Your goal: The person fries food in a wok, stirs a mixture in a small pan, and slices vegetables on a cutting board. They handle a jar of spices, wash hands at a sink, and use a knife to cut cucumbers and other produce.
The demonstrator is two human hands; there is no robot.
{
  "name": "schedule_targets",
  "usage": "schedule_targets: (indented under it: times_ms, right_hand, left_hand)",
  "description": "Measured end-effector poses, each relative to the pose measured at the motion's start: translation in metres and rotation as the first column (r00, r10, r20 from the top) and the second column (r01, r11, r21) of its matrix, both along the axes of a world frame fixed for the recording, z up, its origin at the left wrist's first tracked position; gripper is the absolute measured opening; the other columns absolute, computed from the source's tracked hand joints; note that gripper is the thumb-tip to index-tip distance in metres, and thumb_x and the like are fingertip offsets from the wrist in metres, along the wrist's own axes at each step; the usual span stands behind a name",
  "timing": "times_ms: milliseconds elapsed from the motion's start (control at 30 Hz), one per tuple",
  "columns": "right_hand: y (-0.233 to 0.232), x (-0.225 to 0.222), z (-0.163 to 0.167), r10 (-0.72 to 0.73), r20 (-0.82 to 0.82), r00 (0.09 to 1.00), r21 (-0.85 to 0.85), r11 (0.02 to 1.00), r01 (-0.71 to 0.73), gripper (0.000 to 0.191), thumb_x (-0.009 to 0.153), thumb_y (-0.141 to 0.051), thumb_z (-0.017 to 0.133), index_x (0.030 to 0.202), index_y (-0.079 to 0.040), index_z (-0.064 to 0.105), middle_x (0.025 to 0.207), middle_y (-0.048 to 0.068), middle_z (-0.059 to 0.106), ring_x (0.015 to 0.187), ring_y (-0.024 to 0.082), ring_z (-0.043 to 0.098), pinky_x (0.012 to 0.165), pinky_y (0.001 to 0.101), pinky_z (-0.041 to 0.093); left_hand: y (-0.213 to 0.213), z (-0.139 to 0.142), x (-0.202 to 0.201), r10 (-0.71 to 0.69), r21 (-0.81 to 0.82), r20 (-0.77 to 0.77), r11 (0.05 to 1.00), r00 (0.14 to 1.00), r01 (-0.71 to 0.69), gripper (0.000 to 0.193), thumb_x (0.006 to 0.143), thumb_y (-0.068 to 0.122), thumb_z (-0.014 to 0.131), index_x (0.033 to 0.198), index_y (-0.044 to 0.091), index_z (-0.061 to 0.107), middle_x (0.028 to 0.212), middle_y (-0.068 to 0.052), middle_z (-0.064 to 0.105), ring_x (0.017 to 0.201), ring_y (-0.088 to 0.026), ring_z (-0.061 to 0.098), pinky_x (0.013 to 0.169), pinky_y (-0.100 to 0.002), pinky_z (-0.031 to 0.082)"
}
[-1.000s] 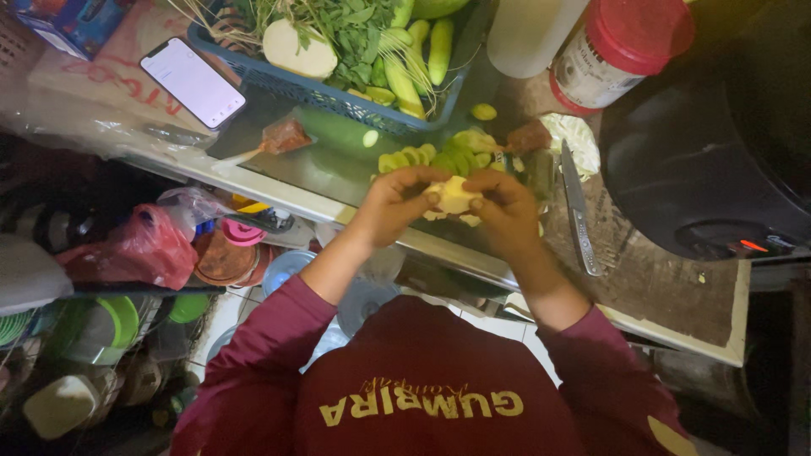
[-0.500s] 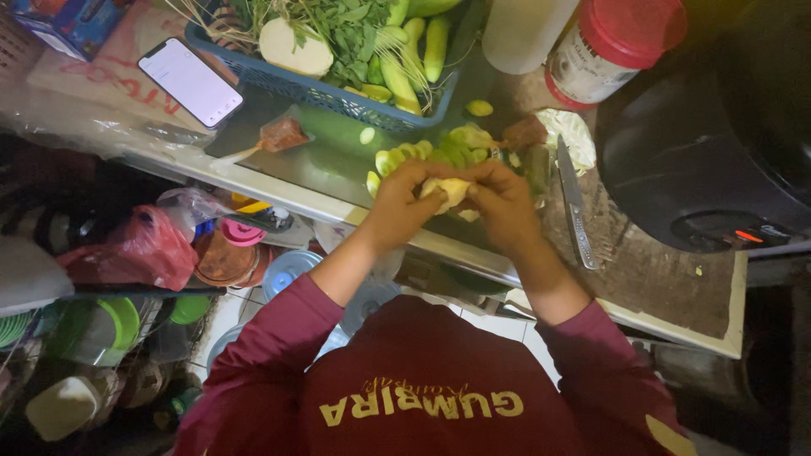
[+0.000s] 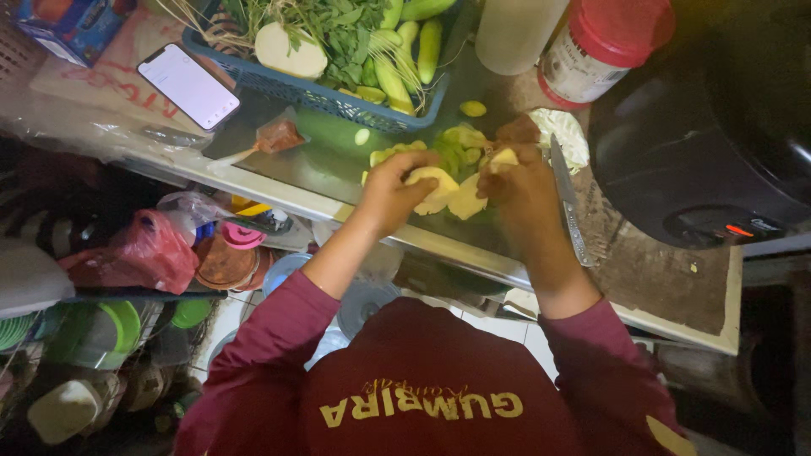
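Head view: left hand clamped on a pale peeled vegetable piece, right hand gripped round a second pale chunk, both held just above the green board. Best worked low over the cut slices (keeping clear of the knife alongside). Dim, cluttered kitchen bench; blue basket of greens behind, phone at left.

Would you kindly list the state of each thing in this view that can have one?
left hand: closed on a pale vegetable piece
right hand: gripping another pale piece
knife: lying flat beside the right hand
phone: screen lit, face up
blue basket: filled with greens and cucumbers
red-lidded jar: closed
cut slices: piled on the green board
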State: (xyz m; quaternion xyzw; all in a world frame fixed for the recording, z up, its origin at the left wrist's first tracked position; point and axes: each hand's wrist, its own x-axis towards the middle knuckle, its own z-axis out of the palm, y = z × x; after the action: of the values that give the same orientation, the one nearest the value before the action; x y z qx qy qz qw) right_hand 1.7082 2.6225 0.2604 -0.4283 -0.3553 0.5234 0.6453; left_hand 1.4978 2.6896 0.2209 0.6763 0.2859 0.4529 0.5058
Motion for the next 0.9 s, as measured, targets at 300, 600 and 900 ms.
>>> schedule_targets:
  times_ms: [300,600,900]
  right_hand:
    - [-0.006,-0.013,-0.007,0.197,0.391,0.899,-0.189,0.973,-0.131,0.021,0.097,-0.021,0.070,0.107,-0.003,0.064,0.083,0.006,0.063,0.064,0.019,0.054,0.055,0.0346,0.044]
    - [-0.010,0.018,-0.011,0.107,0.899,0.425,-0.036,0.985,-0.172,0.023,0.099,-0.022,0.063,0.104,0.001,0.065,0.082,0.007,0.065,0.074,0.015,0.061,0.065,0.0325,0.048]
    - [-0.006,0.033,-0.052,0.258,0.070,0.964,-0.320,0.921,-0.224,0.023,0.095,-0.016,0.062,0.115,-0.007,0.066,0.093,-0.001,0.066,0.078,0.008,0.059,0.065,0.0251,0.048]
  left_hand:
    - [-0.004,-0.005,0.022,0.023,-0.159,-0.029,0.987,0.999,-0.027,0.031,0.090,0.011,0.082,0.114,0.003,0.063,0.097,-0.006,0.069,0.087,-0.013,0.066,0.073,-0.028,0.057]
    - [-0.019,0.020,0.016,-0.145,-0.107,-0.175,0.986,0.974,0.127,0.052,0.088,0.006,0.079,0.137,0.007,0.061,0.106,-0.002,0.071,0.088,-0.014,0.067,0.077,-0.027,0.056]
    - [0.001,-0.010,0.014,-0.357,-0.338,0.396,0.800,0.846,0.496,0.048,0.093,-0.010,0.066,0.139,0.004,0.061,0.123,-0.009,0.069,0.109,-0.016,0.068,0.093,-0.032,0.060]
